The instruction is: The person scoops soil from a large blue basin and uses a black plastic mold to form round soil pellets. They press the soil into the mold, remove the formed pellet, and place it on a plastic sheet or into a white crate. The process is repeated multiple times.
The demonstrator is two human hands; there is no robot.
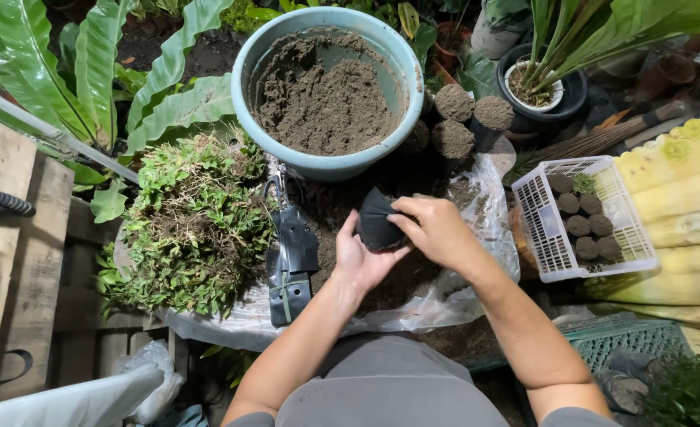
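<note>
While both hands meet over the clear plastic sheet, everything else sits around that grip. Beyond it, farthest from the person, stands the blue basin of brown potting mix; to the left of the grip lies the heap of leafy green cuttings, and to the right the white plastic basket with small filled pots. Between the basin and the grip, a little right, stand three packed soil pots. Just left of the grip lie black-handled shears.

The small black nursery bag sits inside the grip itself. The left hand cups it from below with fingers half open, thumb up along its left side. The right hand pinches its right edge, fingers closed narrowly on the rim. The bag's long axis runs away from the person, toward the basin. Both hands touch it; the right holds it more firmly.
</note>
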